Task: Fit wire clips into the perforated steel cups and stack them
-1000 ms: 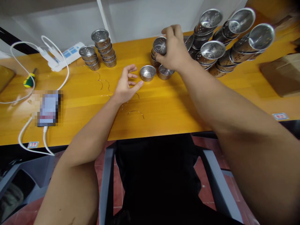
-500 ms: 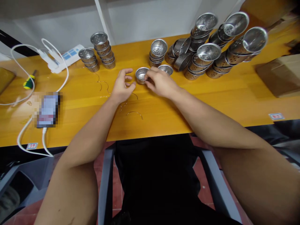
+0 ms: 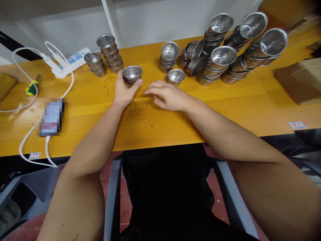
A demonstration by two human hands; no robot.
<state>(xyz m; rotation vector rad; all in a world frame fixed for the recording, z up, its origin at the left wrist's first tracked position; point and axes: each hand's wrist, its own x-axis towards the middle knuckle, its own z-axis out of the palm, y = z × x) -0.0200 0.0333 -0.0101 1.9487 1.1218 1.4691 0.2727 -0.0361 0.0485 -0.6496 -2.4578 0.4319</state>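
Note:
My left hand (image 3: 124,92) grips a small perforated steel cup (image 3: 132,74) and holds it just above the orange table (image 3: 225,110). My right hand (image 3: 168,96) lies low over the table with fingers spread, reaching toward thin curved wire pieces (image 3: 143,122) that lie between the two hands. A second loose steel cup (image 3: 176,76) stands just beyond my right hand. Behind it is a short stack of cups (image 3: 169,56).
Long leaning stacks of steel cups (image 3: 235,47) fill the back right. Two short stacks (image 3: 106,55) stand at the back left by a white power strip (image 3: 71,60) with white cables. A blurred phone (image 3: 51,116) lies left, a cardboard box (image 3: 299,82) right.
My right hand left the cup stack, came down to the loose cup, then let go. My left hand took that cup and lifted it to the left.

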